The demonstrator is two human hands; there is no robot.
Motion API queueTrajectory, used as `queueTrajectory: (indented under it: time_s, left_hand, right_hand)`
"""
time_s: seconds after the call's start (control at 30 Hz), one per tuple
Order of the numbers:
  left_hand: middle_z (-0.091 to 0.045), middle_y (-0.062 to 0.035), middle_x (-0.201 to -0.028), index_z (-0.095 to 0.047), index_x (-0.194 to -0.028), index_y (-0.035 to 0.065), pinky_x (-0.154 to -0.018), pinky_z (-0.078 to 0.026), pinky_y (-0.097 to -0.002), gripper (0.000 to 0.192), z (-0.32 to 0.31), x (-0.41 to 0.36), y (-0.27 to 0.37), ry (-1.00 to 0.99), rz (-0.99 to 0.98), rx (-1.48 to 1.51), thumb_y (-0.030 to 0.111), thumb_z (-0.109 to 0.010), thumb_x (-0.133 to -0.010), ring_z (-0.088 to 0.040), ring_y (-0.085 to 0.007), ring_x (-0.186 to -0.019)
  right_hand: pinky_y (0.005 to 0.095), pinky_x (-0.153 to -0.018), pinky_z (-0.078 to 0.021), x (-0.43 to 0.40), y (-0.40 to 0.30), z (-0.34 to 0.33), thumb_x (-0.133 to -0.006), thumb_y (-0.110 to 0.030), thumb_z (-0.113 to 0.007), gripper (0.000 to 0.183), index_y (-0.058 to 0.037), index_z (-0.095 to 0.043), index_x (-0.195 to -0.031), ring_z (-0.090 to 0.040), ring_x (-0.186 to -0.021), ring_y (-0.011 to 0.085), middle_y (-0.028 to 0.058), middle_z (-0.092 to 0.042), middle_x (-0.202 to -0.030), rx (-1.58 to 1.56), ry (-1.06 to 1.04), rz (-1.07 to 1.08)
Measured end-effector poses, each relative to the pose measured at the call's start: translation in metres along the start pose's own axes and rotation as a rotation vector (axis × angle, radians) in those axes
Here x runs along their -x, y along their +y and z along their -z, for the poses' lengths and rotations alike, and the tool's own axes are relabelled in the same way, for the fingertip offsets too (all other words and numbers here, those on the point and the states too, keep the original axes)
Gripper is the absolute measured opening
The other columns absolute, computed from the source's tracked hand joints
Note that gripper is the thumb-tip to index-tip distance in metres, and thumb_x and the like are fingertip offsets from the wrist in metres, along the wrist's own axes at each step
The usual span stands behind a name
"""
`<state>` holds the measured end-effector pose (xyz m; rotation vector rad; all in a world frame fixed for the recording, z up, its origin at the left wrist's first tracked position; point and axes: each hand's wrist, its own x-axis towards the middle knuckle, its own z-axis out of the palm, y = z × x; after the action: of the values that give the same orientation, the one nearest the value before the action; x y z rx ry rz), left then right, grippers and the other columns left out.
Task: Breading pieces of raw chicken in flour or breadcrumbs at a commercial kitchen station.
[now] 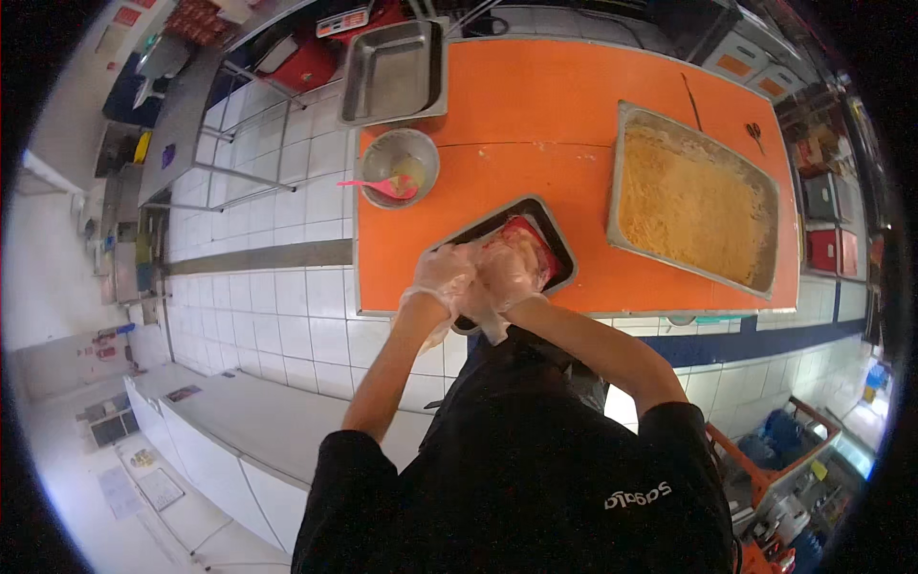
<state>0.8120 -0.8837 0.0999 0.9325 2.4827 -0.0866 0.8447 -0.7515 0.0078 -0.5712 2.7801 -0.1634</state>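
Both of my hands wear clear plastic gloves and meet over a dark metal tray [556,247] at the near edge of the orange table. My left hand [446,276] is at the tray's left side, its fingers bent inward. Beside it, my right hand [510,273] lies against pale, reddish raw meat [527,240] with a bright red part at its far right. The hands overlap, so their fingertips and whatever is between them are hidden. Loose glove plastic hangs below the wrists.
A metal bowl [401,154] with a pink spoon [387,188] stands to the left, below a deep steel pan [393,72]. A large pan [767,215] of yellowish, crumb-like food is at the right on the orange table [531,93]. Scissors [754,135] and a thin dark tool [691,100] lie behind it.
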Motion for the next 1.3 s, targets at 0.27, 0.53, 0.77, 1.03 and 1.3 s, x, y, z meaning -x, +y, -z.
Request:
queueTrajectory:
  time_s: [0.27,0.53,0.77,1.03,1.3]
  left_hand:
    - [-0.064,-0.0225,-0.110,-0.048,-0.132,0.0076,-0.089,-0.050,-0.0454,0.052,-0.053,0.027,0.030,0.450,0.226,0.266,0.027,-0.063,-0.086,-0.061,-0.0401,-0.105]
    - [-0.064,-0.0200,-0.119,-0.054,-0.129,0.0088,-0.091,-0.050,-0.0427,0.050,-0.060,0.019,0.001,0.292,0.648,0.704,0.030,-0.065,-0.085,-0.061,-0.0369,-0.111]
    - [-0.066,-0.0186,-0.112,-0.064,-0.116,0.0060,-0.089,-0.051,-0.0430,0.032,-0.042,0.008,-0.014,0.387,0.653,0.659,0.021,-0.063,-0.087,-0.063,-0.0363,-0.105]
    - [-0.065,-0.0181,-0.112,-0.066,-0.113,0.0097,-0.090,-0.049,-0.0467,0.039,-0.020,0.018,-0.012,0.600,0.530,0.289,0.036,-0.066,-0.083,-0.059,-0.0360,-0.109]
    - [-0.068,-0.0219,-0.101,-0.070,-0.100,0.0005,-0.086,-0.053,-0.0465,0.026,-0.017,-0.054,0.019,-0.075,0.275,0.133,0.019,-0.055,-0.089,-0.065,-0.0397,-0.097]
  right_hand:
    - [0.0400,-0.069,-0.0560,-0.025,0.004,-0.031,-0.079,-0.024,-0.065,0.018,-0.0150,-0.076,-0.091,-0.070,-0.090,0.0211,0.0071,-0.072,-0.091,0.155,-0.208,0.050]
    - [0.0379,-0.085,-0.0520,-0.012,0.021,0.091,-0.083,-0.012,-0.062,0.026,-0.0069,-0.066,-0.108,-0.066,-0.103,0.0283,0.0075,-0.070,-0.108,-0.456,-0.270,-0.014]
    - [0.0318,-0.087,-0.0524,0.048,0.078,0.116,-0.087,-0.009,-0.068,0.037,-0.0062,-0.057,-0.121,-0.063,-0.100,0.0192,0.0049,-0.064,-0.112,-1.560,0.057,-0.191]
    - [0.0317,-0.080,-0.0539,0.161,0.047,0.261,-0.079,-0.003,-0.072,0.044,-0.0041,-0.057,-0.120,-0.061,-0.102,0.0207,0.0105,-0.063,-0.110,-1.588,0.415,0.111]
    - [0.0314,-0.083,-0.0559,0.205,0.071,0.305,-0.078,-0.002,-0.074,0.050,0.0013,-0.055,-0.123,-0.063,-0.102,0.0207,0.0128,-0.061,-0.115,-1.042,0.892,0.030]
